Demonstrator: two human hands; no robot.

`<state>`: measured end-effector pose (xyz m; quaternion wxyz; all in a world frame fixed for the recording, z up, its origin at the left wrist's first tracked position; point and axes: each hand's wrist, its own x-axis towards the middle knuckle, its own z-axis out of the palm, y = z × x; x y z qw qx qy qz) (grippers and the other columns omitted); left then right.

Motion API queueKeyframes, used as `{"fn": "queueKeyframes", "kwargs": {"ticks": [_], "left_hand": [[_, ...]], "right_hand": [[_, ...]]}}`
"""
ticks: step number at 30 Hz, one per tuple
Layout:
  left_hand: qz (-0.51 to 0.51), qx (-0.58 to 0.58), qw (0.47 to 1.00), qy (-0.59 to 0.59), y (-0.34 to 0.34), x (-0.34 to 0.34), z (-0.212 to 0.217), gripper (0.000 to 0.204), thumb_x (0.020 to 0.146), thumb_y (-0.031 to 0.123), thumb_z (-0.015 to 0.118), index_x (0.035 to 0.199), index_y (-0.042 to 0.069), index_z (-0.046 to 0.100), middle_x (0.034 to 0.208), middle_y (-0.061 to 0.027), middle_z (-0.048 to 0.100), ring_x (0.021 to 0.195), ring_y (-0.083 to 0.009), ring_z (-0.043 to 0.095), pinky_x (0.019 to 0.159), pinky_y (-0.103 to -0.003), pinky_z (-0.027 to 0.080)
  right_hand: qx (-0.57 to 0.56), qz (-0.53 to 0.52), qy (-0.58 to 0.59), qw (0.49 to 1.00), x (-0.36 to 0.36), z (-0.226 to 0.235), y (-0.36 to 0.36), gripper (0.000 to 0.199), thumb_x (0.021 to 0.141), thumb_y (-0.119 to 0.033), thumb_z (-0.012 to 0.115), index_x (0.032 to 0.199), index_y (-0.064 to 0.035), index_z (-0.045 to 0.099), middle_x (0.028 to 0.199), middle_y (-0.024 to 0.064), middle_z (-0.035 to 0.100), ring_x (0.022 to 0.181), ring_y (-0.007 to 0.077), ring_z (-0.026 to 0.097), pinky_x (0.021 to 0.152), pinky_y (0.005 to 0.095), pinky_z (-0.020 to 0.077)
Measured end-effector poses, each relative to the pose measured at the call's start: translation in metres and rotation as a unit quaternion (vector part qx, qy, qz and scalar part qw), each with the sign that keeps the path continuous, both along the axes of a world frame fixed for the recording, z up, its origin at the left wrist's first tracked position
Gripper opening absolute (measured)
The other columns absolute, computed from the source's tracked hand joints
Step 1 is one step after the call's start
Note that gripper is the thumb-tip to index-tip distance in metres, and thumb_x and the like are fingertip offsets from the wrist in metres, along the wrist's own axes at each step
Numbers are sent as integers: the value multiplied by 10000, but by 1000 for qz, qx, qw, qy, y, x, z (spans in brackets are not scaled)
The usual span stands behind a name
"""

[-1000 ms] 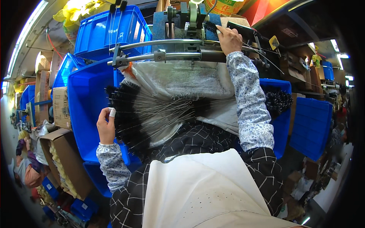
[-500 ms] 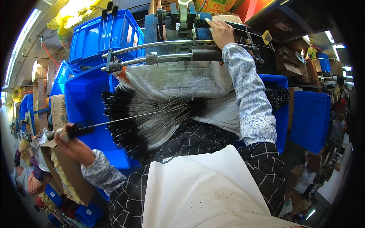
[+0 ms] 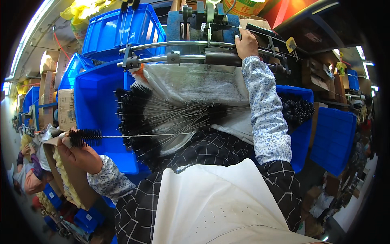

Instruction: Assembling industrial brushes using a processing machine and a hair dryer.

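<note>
My left hand [image 3: 83,156], raised at the left, is closed around the tip end of a black bottle brush [image 3: 87,138]. Its thin twisted-wire handle [image 3: 150,135] stretches level to the right, over many similar brushes [image 3: 134,118] heaped across my lap. My right hand [image 3: 247,44] is at the bench machine [image 3: 225,35], its bent fingertips at the right end of a thin dark coiled wire [image 3: 222,25]. What those fingers grip is too small to make out. Steel rods [image 3: 191,59] cross the machine in front of that hand.
Blue bins [image 3: 95,89] stand left of my lap, with a blue crate [image 3: 122,36] behind. More black brushes [image 3: 298,109] fill a blue bin [image 3: 302,152] at right. A cardboard box [image 3: 77,175] of pale pieces is below my left hand. Another person [image 3: 32,175] sits far left.
The brush in my left hand has swung from a slant to nearly level. My right hand has shifted slightly on the machine, its fingers now more upright. The whole view has moved a little.
</note>
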<state>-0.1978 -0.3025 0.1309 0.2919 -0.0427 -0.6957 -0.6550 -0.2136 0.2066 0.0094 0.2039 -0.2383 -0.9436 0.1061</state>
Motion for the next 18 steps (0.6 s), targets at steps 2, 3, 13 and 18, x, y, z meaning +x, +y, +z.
{"fn": "queueKeyframes", "kwargs": {"ticks": [2, 3, 13, 18], "left_hand": [[-12, 69, 998, 9, 1, 1, 5, 316, 835, 111, 492, 1105, -36, 422, 1005, -144, 521, 884, -202, 548, 779, -278, 479], [5, 83, 997, 1, 0, 3, 7, 319, 835, 118, 494, 1106, -34, 422, 1002, -144, 523, 884, -204, 548, 781, -280, 478], [-68, 85, 994, -16, 27, 0, 8, 207, 858, 136, 455, 1016, 3, 460, 906, -96, 540, 818, -163, 538, 729, -254, 441], [-67, 84, 994, -24, 40, -1, 10, 210, 865, 164, 450, 1004, 7, 462, 873, -87, 542, 809, -153, 530, 729, -247, 431]], "right_hand": [[-4, 0, 3, 1000, -3, -2, -4, 358, 755, -147, 532, 1102, -64, 510, 1055, 110, 545, 979, 248, 508, 820, 393, 403], [-3, 1, 3, 1000, -6, -2, -8, 358, 755, -147, 532, 1102, -64, 510, 1055, 110, 545, 979, 248, 508, 820, 393, 403], [22, -9, -1, 1000, -30, 10, -61, 218, 798, -133, 461, 980, -45, 540, 952, 73, 562, 906, 216, 522, 727, 380, 418], [43, -15, 0, 999, -35, 11, -70, 179, 821, -104, 409, 915, -55, 552, 917, 62, 567, 865, 199, 535, 719, 363, 394]]}}
